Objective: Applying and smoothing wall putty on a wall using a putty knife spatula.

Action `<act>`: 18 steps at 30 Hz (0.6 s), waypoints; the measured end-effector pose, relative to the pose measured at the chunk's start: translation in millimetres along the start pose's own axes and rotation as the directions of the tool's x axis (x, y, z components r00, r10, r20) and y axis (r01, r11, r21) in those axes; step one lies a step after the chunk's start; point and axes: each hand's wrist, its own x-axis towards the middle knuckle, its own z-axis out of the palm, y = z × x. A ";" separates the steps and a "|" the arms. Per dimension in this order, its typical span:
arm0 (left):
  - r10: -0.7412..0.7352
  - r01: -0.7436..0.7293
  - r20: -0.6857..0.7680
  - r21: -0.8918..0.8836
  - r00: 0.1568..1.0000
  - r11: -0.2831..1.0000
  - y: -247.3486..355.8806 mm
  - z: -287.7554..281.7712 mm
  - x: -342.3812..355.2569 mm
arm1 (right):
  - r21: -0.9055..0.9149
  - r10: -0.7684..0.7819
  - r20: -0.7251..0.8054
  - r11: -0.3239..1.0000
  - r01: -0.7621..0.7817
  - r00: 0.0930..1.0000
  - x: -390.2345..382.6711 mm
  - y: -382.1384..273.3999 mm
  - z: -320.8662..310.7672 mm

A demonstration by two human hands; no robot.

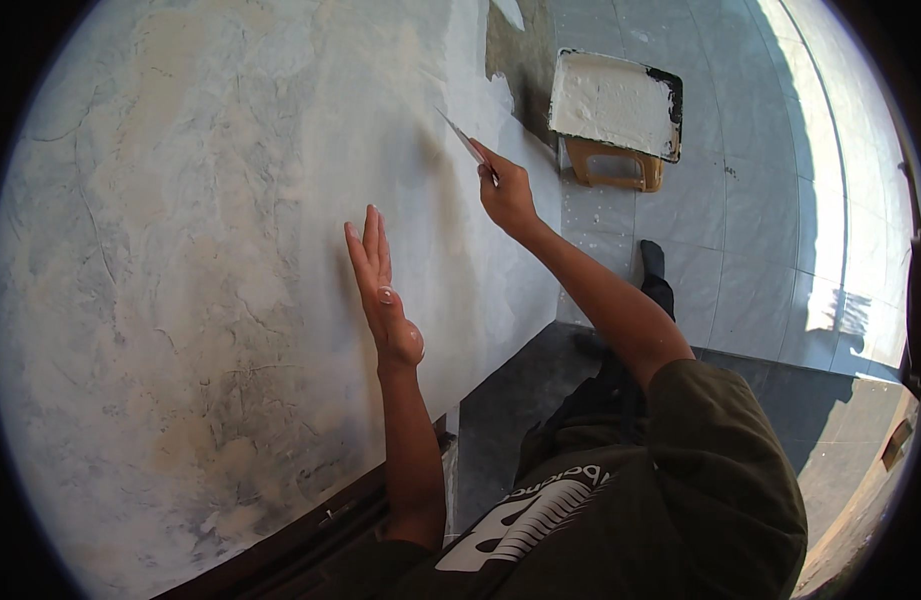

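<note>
My right hand (pixel 508 198) is closed around the handle of a putty knife (pixel 461 137), seen nearly edge-on. Its thin blade points up and left at the wall (pixel 240 190); whether the edge touches it I cannot tell. The wall carries a patchy whitish coat, with greyer, cracked and stained areas to the left. Lower and to the left, my left hand (pixel 385 300) is held up by the wall, fingers stretched out and holding nothing. Pale smears show on its fingertips and thumb. Whether its palm touches the wall is unclear.
Right of the wall, a dark-edged tray (pixel 674 88) of white paste (pixel 612 95) rests on a brown plastic stool (pixel 648 174). White specks dot the grey tiled floor (pixel 685 215) nearby. My foot (pixel 651 262) is below the stool. A dark ledge (pixel 325 522) runs along the lower left.
</note>
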 end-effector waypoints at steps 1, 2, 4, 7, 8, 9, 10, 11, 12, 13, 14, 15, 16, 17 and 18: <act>-0.006 0.006 -0.003 0.009 1.000 1.000 1.5 -1.9 -2.7 | 0.005 0.007 -0.016 1.000 -0.007 1.000 24.8 -3.7 9.4; -0.021 0.022 -0.012 0.016 1.000 1.000 2.7 -3.0 -4.6 | -0.009 0.015 0.000 1.000 -0.015 1.000 47.1 -6.7 17.5; -0.036 0.036 -0.016 0.018 0.999 0.999 4.5 -0.6 -5.4 | -0.004 -0.057 -0.038 0.998 0.057 0.998 79.0 1.8 34.4; -0.055 0.055 -0.017 0.019 0.998 0.998 5.4 1.8 -7.7 | -0.010 -0.163 -0.024 0.987 0.163 0.986 78.6 6.5 49.6; -0.052 0.052 -0.017 0.009 0.998 0.999 5.6 3.2 -7.8 | 0.004 -0.142 -0.019 0.990 0.142 0.990 65.0 6.2 51.6; -0.051 0.051 -0.026 0.004 0.998 0.999 5.0 2.0 -9.0 | -0.027 -0.183 -0.016 0.983 0.183 0.983 42.1 3.0 60.4; -0.060 0.061 -0.031 0.004 0.998 0.998 3.2 1.2 -12.0 | -0.008 -0.102 0.042 0.995 0.103 0.994 11.2 -10.1 62.4; -0.063 0.063 -0.035 -0.003 0.997 0.998 4.0 0.6 -14.1 | -0.011 -0.088 0.082 0.996 0.089 0.993 -18.9 -23.3 60.5; -0.057 0.057 -0.035 -0.013 0.998 0.998 4.6 1.5 -13.0 | 0.025 -0.127 0.112 0.992 0.125 0.986 -44.5 -30.6 57.7; -0.056 0.055 -0.034 -0.018 0.998 0.998 3.8 1.4 -13.4 | 0.062 -0.052 0.191 0.997 0.041 0.980 -66.5 -46.3 47.3; -0.039 0.038 -0.022 -0.029 0.999 0.999 3.8 5.9 -12.8 | 0.115 0.009 0.250 0.993 -0.038 0.968 -81.4 -44.2 35.7; -0.027 0.026 -0.024 -0.017 0.999 1.000 5.2 1.6 -14.5 | 0.119 0.219 0.403 0.950 -0.288 0.889 -83.6 -62.7 22.9; -0.022 0.021 -0.022 -0.022 1.000 1.000 5.8 2.7 -13.9 | 0.255 0.325 0.395 0.860 -0.442 0.859 -77.8 -57.2 16.4; 0.008 -0.008 -0.021 -0.029 1.000 1.000 6.1 2.7 -12.9 | 0.385 0.422 0.405 0.726 -0.570 0.811 -66.4 -50.1 14.6; 0.031 -0.031 -0.027 -0.022 0.999 0.999 9.7 -3.1 -15.7 | 0.651 0.474 0.378 0.474 -0.593 0.795 -43.2 -69.7 13.4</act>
